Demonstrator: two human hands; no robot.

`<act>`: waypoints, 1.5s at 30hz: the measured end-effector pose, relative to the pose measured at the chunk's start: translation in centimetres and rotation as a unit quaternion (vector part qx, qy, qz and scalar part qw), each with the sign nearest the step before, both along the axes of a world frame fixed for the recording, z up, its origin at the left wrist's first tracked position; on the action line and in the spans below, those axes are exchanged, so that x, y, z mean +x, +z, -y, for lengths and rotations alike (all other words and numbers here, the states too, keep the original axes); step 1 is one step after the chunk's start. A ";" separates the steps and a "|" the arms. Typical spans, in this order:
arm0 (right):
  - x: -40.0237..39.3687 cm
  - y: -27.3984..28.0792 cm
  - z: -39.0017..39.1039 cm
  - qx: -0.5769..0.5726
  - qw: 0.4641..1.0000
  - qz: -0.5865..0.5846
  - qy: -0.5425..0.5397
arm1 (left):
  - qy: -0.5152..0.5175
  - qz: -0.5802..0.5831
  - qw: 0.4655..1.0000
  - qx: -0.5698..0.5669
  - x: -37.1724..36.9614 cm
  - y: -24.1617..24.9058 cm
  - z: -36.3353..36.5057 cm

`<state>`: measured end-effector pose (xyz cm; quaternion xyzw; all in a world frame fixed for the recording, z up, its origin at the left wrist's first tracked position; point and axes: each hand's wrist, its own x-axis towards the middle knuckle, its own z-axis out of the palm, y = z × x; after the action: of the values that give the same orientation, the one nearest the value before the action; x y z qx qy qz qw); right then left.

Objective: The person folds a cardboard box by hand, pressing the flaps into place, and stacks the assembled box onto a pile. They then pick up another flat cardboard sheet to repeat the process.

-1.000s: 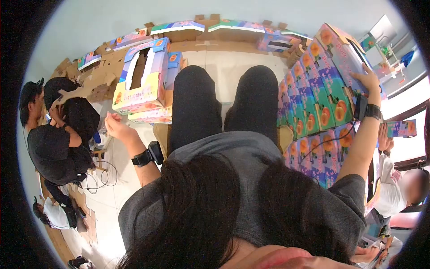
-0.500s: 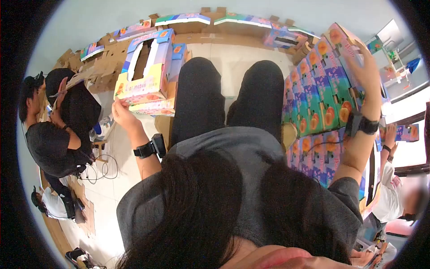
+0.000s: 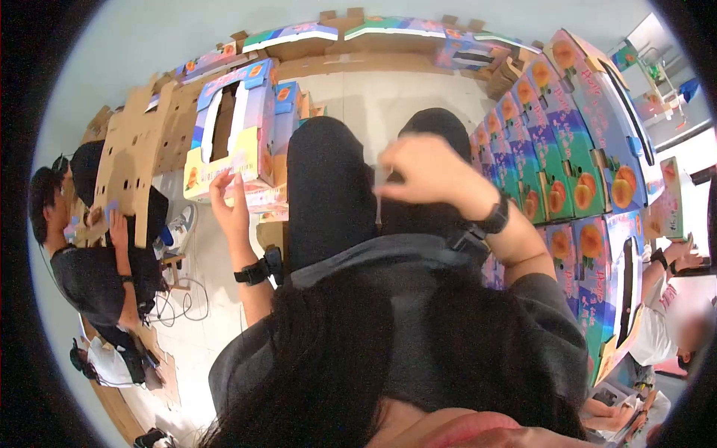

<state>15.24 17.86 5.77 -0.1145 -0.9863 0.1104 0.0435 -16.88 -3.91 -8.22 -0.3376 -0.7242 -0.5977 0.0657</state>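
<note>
On my left stands a printed peach carton (image 3: 258,145) with a long slot in its top, stacked on a similar one. My left hand (image 3: 230,205) is at its near corner, fingers stretched up and apart; whether they touch the cardboard is hard to tell. Above my right thigh, my right hand (image 3: 427,170) is smeared by motion with its fingers bent downward, and I cannot make out anything in it. To my right rises a stack of closed peach cartons (image 3: 556,149) in rows, the nearest of them standing with its slotted side outward.
A person (image 3: 86,269) at the left holds a tall flat cardboard sheet (image 3: 131,160). Another person's hand (image 3: 683,257) is beside a carton (image 3: 666,201) at the far right. More cartons (image 3: 291,36) line the back wall. A cable (image 3: 187,302) lies on the floor.
My right hand has left the top of the right-hand stack and swung in over my thighs. My left hand shifted slightly right along the carton. The person at left has raised the cardboard sheet.
</note>
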 end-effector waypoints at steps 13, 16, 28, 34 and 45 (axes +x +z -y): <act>32.7 14.7 -23.0 0.055 0.776 0.052 -0.626 | -0.002 -0.051 0.998 0.030 1.1 0.6 -1.4; 33.0 13.0 -23.6 0.033 0.795 0.005 -0.606 | -0.019 -0.044 0.999 0.022 1.6 0.7 -1.5; 21.4 16.1 -9.4 0.510 0.826 -0.110 -0.211 | -0.220 0.036 0.970 0.097 4.4 6.8 -3.9; 17.1 15.1 -8.5 0.592 0.796 -0.121 -0.015 | -0.435 0.173 0.873 0.134 11.8 9.6 -8.7; 8.9 7.2 -3.8 0.464 0.836 -0.207 -0.209 | -0.378 0.074 0.910 0.157 18.9 7.2 -7.7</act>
<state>24.12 21.63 12.93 -0.2593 -0.8425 -0.3506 0.3164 2.01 3.77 -1.00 -0.5259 -0.4426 -0.7069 -0.1669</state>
